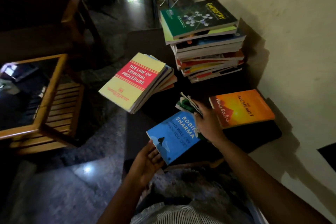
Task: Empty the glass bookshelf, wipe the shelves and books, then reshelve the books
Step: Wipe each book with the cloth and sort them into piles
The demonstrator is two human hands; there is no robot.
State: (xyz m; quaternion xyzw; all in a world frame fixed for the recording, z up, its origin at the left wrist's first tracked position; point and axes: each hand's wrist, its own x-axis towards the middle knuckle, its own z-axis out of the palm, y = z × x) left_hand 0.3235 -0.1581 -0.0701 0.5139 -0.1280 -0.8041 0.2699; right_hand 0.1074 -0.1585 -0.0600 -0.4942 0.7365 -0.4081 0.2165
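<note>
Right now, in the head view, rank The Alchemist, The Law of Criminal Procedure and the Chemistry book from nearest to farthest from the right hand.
From the right hand, which grips the cloth:
1. The Alchemist, just beside it, on the right.
2. The Law of Criminal Procedure, off to the left, atop a small pile.
3. Chemistry book, farthest, atop the tall stack by the wall.

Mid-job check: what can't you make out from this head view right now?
Glass bookshelf: outside the head view's frame.
Blue book title: partly covered by the right hand and its cloth, head view.
Tall stack: lower covers hidden by books above, head view.
Beneath The Alchemist: too dark to tell, head view.
</note>
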